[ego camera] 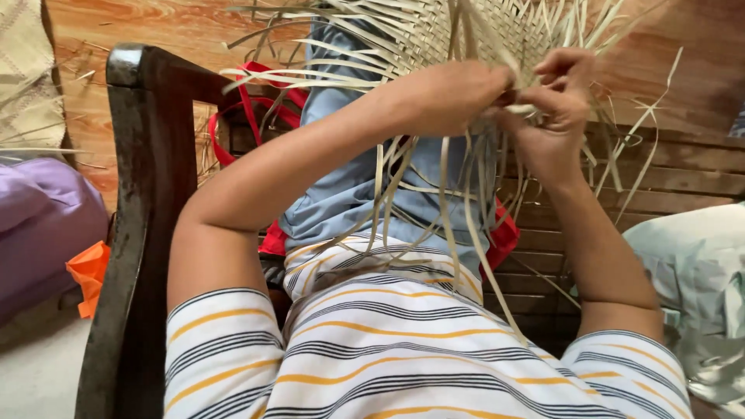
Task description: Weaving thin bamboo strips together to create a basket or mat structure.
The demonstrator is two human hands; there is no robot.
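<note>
A half-woven mat of pale straw strips [434, 31] hangs at the top of the head view, with long loose strips [458, 194] trailing down over my lap. My left hand [458, 93] is closed on the woven edge and its strips. Close beside it, my right hand [555, 101] pinches a strip at the same edge, fingers curled. Both forearms reach up from my striped shirt [388, 341]. The fingertips are partly hidden among the strips.
A dark wooden chair arm [143, 194] rises at left. A red bag [256, 116] and blue cloth [349, 186] lie under the weaving on a wooden slatted seat [683, 171]. A purple bundle [39, 217] and an orange scrap [89, 271] sit left, pale green fabric [698, 271] right.
</note>
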